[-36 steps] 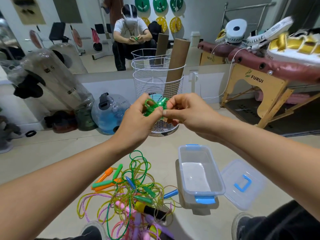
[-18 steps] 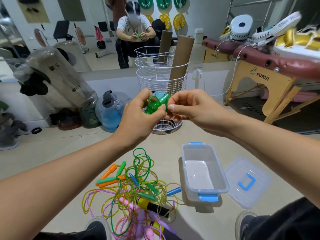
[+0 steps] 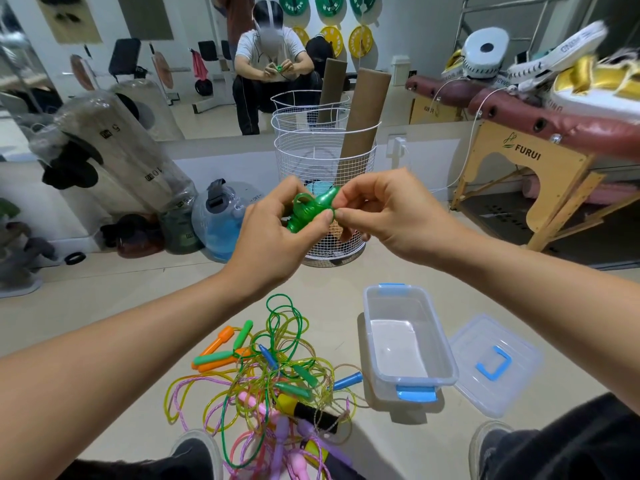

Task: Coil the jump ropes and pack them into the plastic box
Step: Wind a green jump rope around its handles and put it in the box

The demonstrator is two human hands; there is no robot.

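While both hands stay clasped, green rope (image 3: 310, 211) seems tighter.

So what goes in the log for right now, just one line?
hands: left hand and right hand grip coiled green rope | plastic box: empty, lid off | rope pile: tangled

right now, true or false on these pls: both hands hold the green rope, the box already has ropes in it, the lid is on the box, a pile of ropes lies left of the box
1. Both hands hold the green jump rope. True: the left hand grips the bundle and the right hand pinches it.
2. The plastic box already has ropes in it. False: nothing lies inside.
3. The lid is on the box. False: it lies on the floor, to the box's right.
4. A tangled pile of ropes lies left of the box. True.
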